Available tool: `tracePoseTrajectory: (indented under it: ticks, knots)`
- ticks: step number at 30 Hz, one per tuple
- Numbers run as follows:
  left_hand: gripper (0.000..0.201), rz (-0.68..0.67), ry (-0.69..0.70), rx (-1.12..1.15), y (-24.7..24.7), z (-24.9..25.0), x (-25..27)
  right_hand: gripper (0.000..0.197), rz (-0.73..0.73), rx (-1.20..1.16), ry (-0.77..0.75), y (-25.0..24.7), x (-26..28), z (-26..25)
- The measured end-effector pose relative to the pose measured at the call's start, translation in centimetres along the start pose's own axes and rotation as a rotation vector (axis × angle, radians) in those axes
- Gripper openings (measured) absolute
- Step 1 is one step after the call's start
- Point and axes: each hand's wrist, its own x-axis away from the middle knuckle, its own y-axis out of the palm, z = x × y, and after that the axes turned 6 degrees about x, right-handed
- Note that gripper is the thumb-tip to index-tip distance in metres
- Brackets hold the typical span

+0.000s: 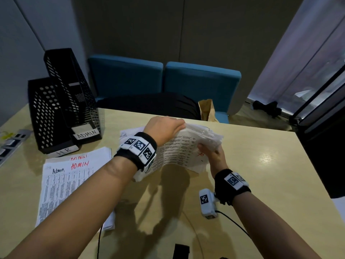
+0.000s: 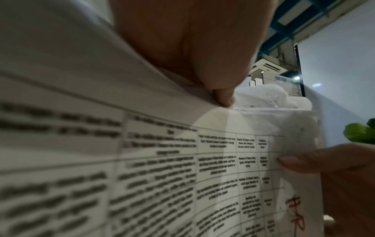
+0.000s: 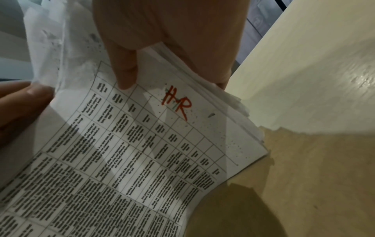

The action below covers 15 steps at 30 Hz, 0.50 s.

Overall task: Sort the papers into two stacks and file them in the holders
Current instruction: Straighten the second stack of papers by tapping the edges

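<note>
I hold a bundle of printed papers (image 1: 179, 152) above the middle of the table, its top sheet marked "HR" in red (image 3: 176, 104). My left hand (image 1: 182, 126) pinches the bundle's far edge, thumb (image 2: 223, 97) on the top sheet. At the right edge my right hand (image 1: 209, 150) grips the bundle, with its thumb (image 3: 125, 72) lying on the sheet. A flat stack of sheets marked "ADMIN" (image 1: 69, 186) lies at the left. Behind it stand two black mesh holders, one labelled HR (image 1: 46, 116) and one labelled ADMIN (image 1: 74, 94); I see no papers in them.
One loose sheet (image 1: 127, 133) lies on the table (image 1: 261, 184) behind my left wrist. A power strip (image 1: 11, 144) sits at the far left edge. Beyond the table are blue seats (image 1: 164, 81) and a brown paper bag (image 1: 207, 109). A dark panel (image 1: 323, 156) stands at the right.
</note>
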Motion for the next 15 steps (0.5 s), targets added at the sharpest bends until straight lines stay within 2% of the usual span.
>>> tracePoseTrajectory:
  ticks: [4,10,13,15]
  knots:
    - [0.042,-0.025,0.080,0.050,0.1,0.1,-0.9,0.038,0.008,0.008,0.010,0.0,0.0,-0.5]
    - [0.044,-0.021,0.180,-0.014,0.1,0.7,-1.0,0.040,0.033,0.032,0.092,-0.1,-0.5,-1.0]
    - [0.050,-0.039,0.148,-0.015,0.2,0.8,-0.8,0.049,0.016,0.058,0.054,-0.4,-1.0,-1.0]
    - [0.066,-0.066,0.080,-0.010,0.1,0.3,-0.7,0.059,0.049,0.055,0.069,-0.6,-1.1,-1.0]
